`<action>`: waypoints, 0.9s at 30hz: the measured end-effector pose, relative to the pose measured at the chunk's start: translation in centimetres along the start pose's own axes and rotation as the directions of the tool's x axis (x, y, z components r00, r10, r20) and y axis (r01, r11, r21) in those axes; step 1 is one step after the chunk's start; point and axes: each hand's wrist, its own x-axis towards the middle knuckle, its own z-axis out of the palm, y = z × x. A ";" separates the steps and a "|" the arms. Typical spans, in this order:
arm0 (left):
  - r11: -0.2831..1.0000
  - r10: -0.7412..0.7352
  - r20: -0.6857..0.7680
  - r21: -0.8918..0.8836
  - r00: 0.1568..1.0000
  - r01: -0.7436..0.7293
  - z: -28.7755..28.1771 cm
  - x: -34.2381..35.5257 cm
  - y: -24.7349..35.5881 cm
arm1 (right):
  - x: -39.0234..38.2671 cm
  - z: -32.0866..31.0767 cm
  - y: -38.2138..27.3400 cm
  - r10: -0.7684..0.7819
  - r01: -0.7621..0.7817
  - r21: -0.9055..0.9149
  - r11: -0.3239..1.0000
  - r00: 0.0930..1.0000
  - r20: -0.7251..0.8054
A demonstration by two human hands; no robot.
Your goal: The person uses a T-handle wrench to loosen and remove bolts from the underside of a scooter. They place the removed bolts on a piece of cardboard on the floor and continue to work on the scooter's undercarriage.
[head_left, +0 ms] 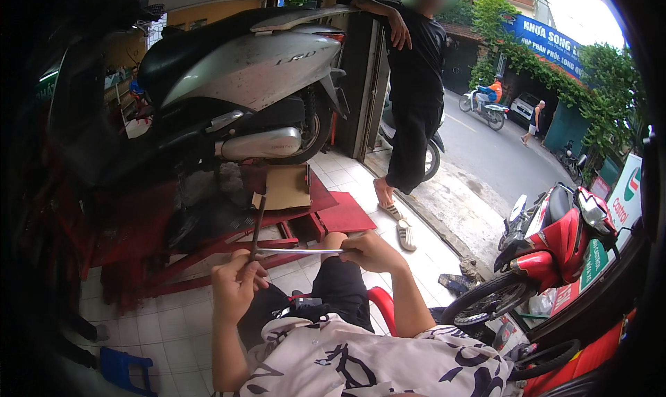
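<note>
Above my lap, my left hand [239,279] has its fingers closed around a dark metal rod [258,220] that points upward. A thin white bar or strip [298,251] runs sideways from the rod to my right hand [368,251], which pinches its far end; whether rod and bar are one tool I cannot tell. Beyond my hands, an open cardboard box [281,189] lies on the red lift [347,213] under a silver-and-black scooter [267,64].
A person [416,85] in black stands at the doorway, an arm on the scooter, sandals [406,234] nearby. A red motorbike [548,244] stands at right, a blue stool [125,369] at lower left. Outside, a rider [485,102] and a pedestrian [536,119] are on the street.
</note>
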 end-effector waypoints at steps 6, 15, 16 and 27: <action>0.976 0.072 -0.038 -0.205 0.997 -0.079 -0.6 -0.1 0.1 | -0.3 0.7 2.9 0.230 -0.016 0.605 0.796 0.933 -0.278; 0.959 0.090 -0.177 -0.249 0.980 -0.133 -1.0 0.4 0.0 | -0.6 -0.2 1.4 0.189 0.366 0.908 0.203 0.896 -0.403; 0.959 0.083 -0.165 -0.254 0.983 -0.124 -1.0 0.4 0.0 | -0.6 -0.3 0.9 0.206 0.382 0.903 0.199 0.884 -0.419; 0.915 0.087 -0.163 -0.376 0.983 -0.144 -0.7 0.5 -1.2 | -0.1 1.8 0.6 0.061 0.086 0.613 0.785 0.975 -0.214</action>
